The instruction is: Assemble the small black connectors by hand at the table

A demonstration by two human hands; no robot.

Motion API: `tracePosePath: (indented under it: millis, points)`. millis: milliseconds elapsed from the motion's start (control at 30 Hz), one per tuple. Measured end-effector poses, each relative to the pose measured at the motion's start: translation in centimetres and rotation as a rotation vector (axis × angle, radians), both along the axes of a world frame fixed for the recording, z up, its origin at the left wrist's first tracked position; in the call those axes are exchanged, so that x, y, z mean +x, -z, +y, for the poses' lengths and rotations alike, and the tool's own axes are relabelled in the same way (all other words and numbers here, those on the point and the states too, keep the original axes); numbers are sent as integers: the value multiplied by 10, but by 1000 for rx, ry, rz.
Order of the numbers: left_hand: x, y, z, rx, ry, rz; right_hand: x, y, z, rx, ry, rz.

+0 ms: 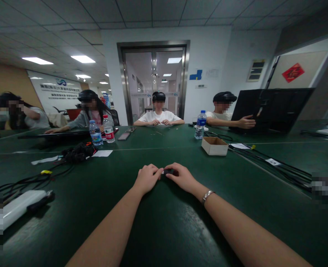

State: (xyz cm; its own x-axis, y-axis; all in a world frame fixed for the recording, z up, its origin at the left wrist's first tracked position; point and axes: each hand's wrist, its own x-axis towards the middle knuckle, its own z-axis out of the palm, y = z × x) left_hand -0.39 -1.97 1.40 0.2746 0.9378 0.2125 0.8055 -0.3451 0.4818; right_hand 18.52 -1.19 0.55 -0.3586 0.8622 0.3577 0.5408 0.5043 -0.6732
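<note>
A small black object (168,171) with a shiny, pale end is held just above or on the green table in front of me; its exact kind is too small to make out. My right hand (183,178), with a silver bracelet (207,196) at the wrist, is closed around the dark part. At the shiny end, the thumb and fingertips of my left hand (147,179) are pinched together against it. The fingers partly cover the object from both sides.
An open cardboard box (214,147) and a water bottle (200,125) stand ahead right. Two bottles stand ahead left, near bundled black cables (77,152). More cables (272,161) run along the right. A white device (22,207) lies near left. Several people sit around the table.
</note>
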Motion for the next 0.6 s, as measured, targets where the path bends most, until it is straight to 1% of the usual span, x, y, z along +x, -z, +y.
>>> tracePosePath:
  millis: [100,200,300,467,600]
  points:
    - [-1,-1,-2,11,-9,-43,0,-1,0,6,0,13]
    - [-2,-4,-7,12,9,-87,1,-2,0,-13,33,20]
    - [-1,-5,-8,12,35,-53,2,0,1,-27,35,19]
    - [0,0,-1,20,18,0,1,3,2,8,9,14]
    - [-2,2,-1,33,13,-51,0,2,2,5,29,7]
